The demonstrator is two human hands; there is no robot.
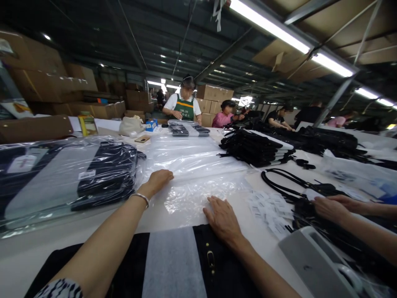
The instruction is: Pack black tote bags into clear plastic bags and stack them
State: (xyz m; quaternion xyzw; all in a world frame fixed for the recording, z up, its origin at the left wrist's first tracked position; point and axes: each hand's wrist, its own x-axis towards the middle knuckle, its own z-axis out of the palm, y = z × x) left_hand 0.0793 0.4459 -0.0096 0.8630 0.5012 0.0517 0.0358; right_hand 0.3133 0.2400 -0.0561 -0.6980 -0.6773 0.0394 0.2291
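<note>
My left hand (159, 181), with a bangle at the wrist, is at the left edge of a flat clear plastic bag (198, 157). Its fingers are pressed together on the film, the thumb hidden. Palm down, my right hand (223, 219) touches the bag's near edge with fingers stretched out. Directly below my hands lies a black bag (223, 260) with gold-coloured fittings, a strip of white tissue-like sheet (173, 260) over its middle. To the left rest dark bags wrapped in clear plastic (105, 174).
Stacked black pieces (254, 147), black straps (285, 178) and white labels (269, 211) lie to the right. A grey device (313, 260) stands near a co-worker's hands (335, 207). Across the table, a person in a green apron (184, 108) stands behind a wrapped bag (189, 128).
</note>
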